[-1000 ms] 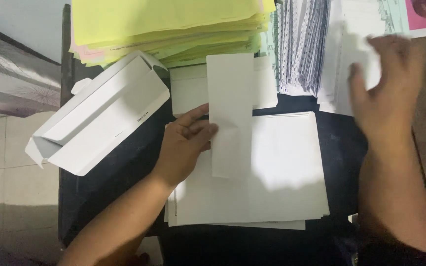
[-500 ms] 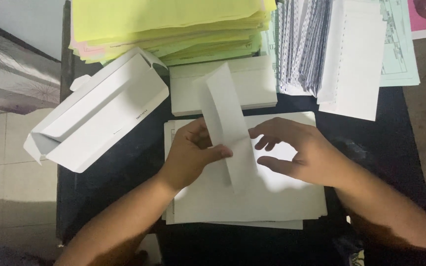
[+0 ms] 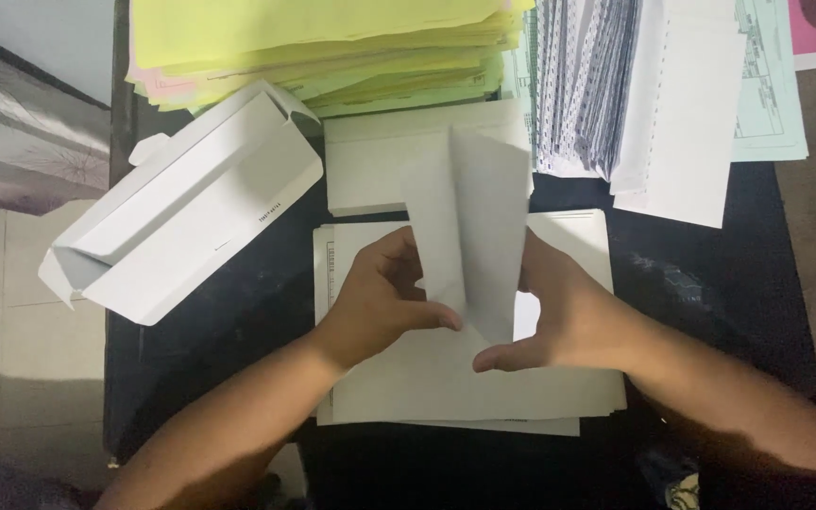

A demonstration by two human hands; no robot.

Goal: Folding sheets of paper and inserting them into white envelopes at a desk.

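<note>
Two bare hands hold one folded white paper strip (image 3: 469,227) above a dark table (image 3: 710,255). Left hand (image 3: 380,302) grips the strip's lower left edge, thumb pointing right along the bottom; right hand (image 3: 559,316) grips the lower right edge, thumb tip lying under the strip's lowest corner. Both hands are closed on the strip and sit close together, one on each side of it. Long axis of the strip runs away from the person, its narrow lower end between the hands and its wider upper end pointing toward the far side of the table (a lengthwise crease divides it into two panels). Both forearms enter from the bottom edge and converge on the strip.

Beneath the hands lies a stack of white sheets (image 3: 446,378). Just beyond the strip sits a white envelope bundle (image 3: 370,170). To the left, an open white cardboard box (image 3: 181,212) lies tilted, overhanging the table's edge. At the far side rest a pile of yellow and green paper (image 3: 323,47) and, to its right, fanned printed sheets (image 3: 587,85).
</note>
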